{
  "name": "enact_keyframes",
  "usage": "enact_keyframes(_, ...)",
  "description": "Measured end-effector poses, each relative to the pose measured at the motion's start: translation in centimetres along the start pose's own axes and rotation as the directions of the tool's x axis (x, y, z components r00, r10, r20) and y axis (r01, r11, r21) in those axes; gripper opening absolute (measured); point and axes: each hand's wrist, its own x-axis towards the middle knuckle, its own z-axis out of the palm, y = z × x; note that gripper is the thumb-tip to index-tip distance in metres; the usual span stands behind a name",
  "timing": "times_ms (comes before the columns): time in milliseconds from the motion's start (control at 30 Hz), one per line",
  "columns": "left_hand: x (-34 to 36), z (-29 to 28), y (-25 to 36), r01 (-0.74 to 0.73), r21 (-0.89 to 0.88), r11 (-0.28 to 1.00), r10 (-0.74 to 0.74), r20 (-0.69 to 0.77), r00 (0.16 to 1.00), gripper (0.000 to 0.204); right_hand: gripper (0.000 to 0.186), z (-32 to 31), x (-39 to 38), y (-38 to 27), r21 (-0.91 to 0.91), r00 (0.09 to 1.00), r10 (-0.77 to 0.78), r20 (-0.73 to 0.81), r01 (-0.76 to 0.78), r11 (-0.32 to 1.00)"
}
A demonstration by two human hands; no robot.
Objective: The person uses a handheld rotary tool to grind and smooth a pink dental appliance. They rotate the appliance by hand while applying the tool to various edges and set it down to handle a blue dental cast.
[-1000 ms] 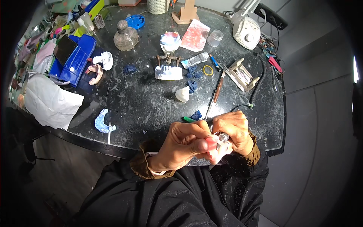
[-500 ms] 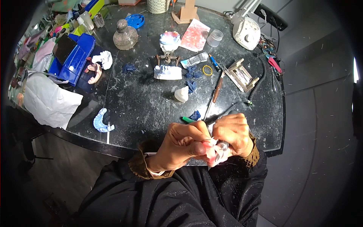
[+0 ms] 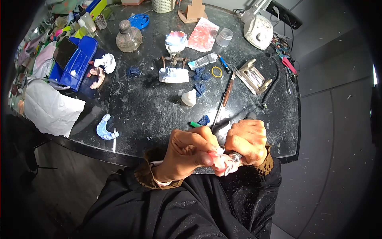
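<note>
My left hand [image 3: 185, 153] pinches a pink dental plate with bent wire [image 3: 221, 163] over the desk's front edge. My right hand [image 3: 246, 141] is wrapped round a rotary handpiece, whose silver nose [image 3: 235, 157] meets the pink piece; its exact tip is hard to make out. The handpiece's dark back end shows above my knuckles, with a coiled cord [image 3: 274, 77] beyond. Just above my hands lie a long wood-handled instrument [image 3: 228, 93], a green stick [image 3: 194, 124] and dark blue scraps [image 3: 205, 119].
A dental articulator with casts [image 3: 173, 73], a white cone-shaped piece [image 3: 189, 97], a wooden frame [image 3: 254, 77] and a white machine [image 3: 258, 34] stand on the desk [image 3: 139, 107]. At left are a blue dental mould [image 3: 105, 127], white paper [image 3: 53, 109] and a crowded blue tray [image 3: 75, 65].
The pink piece and my left hand have shifted slightly left and tilted. My right hand has edged right, showing more of the handpiece's back end. Pale flecks have appeared in the air at right.
</note>
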Motion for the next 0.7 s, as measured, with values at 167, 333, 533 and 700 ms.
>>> enact_keyframes(167,-0.14,-0.43,-0.11,-0.020,0.076,0.997,0.018,0.024,1.000,0.017,0.033,0.03,0.04,-0.01,-0.128,0.995,-0.098,-0.008,0.096,0.987)
enact_keyframes(333,0.05,-0.23,-0.06,-0.053,0.132,0.990,0.049,0.034,0.998,0.019,0.035,0.44,-0.07,-0.13,-0.039,0.998,0.047,-0.038,-0.048,0.998)
enact_keyframes(533,-0.09,-0.34,-0.25,-0.058,0.035,0.998,0.057,0.024,0.998,0.017,0.031,0.44,-0.01,-0.11,-0.050,0.999,-0.006,-0.038,0.004,0.999)
enact_keyframes(700,0.10,0.04,-0.22,-0.048,-0.017,0.999,0.049,0.057,0.997,0.018,0.025,0.18,0.07,-0.14,-0.150,0.994,-0.093,-0.058,0.083,0.985)
